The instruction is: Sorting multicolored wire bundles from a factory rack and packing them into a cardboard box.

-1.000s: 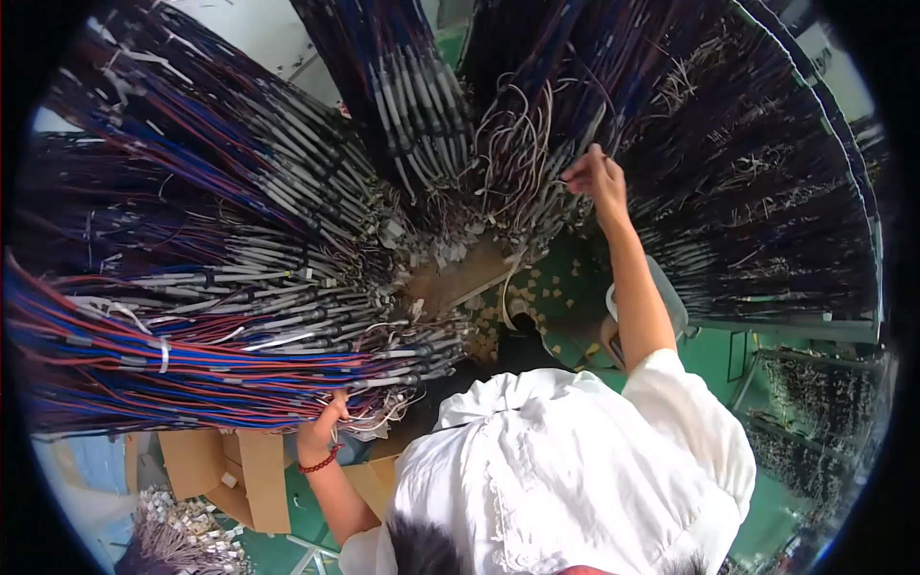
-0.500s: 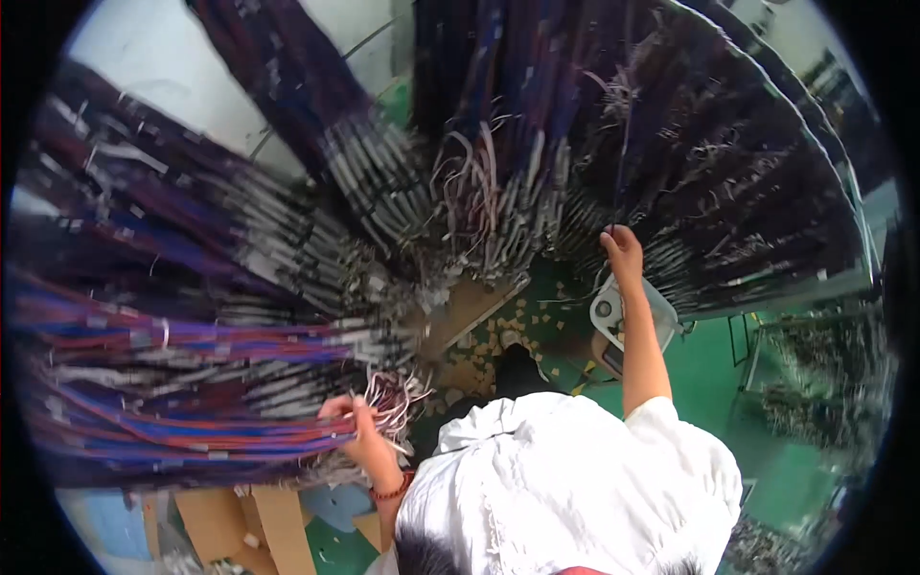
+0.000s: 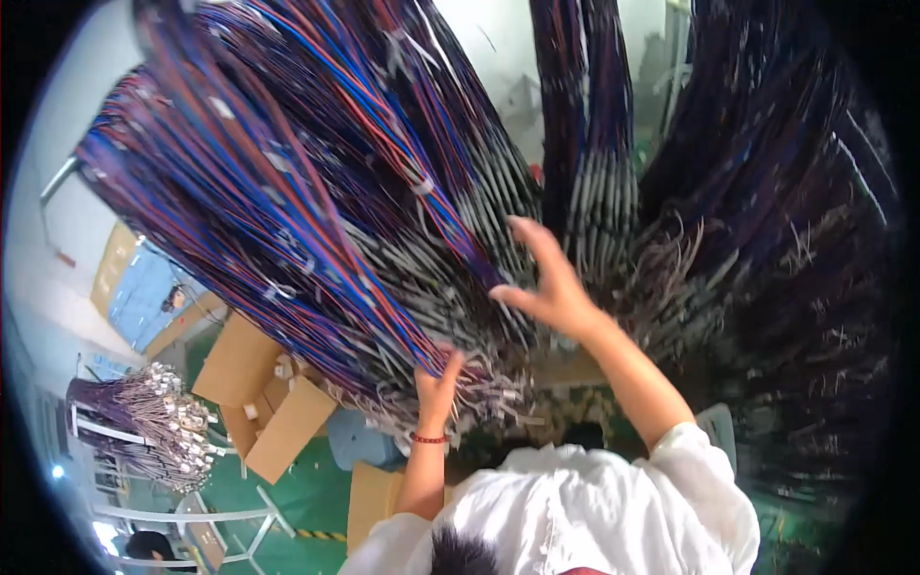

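Note:
Thick bundles of red, blue and purple wires [image 3: 316, 192] hang over me, their grey-sleeved ends [image 3: 479, 278] fanning toward the middle. My right hand [image 3: 546, 287] is raised with fingers spread, palm against the grey-sleeved ends of the centre bundle, holding nothing. Lower down, my left hand [image 3: 436, 388], with a red band at its wrist, reaches into the loose pale wire tips [image 3: 479, 393]. Its thumb points up and its fingers are hidden among the tips, so its grip is unclear. Dark purple bundles [image 3: 767, 220] hang at the right.
Open cardboard boxes [image 3: 259, 393] stand on the green floor [image 3: 307, 489] at lower left, next to a blue bin [image 3: 359, 441]. A white rack with another wire bundle [image 3: 144, 422] stands further left. Another person's head [image 3: 149, 546] shows at the bottom left edge.
The view has swung left and closer to the wires. My right hand moved from the right-hand bundles to the centre one. My left hand rose into the loose wire tips.

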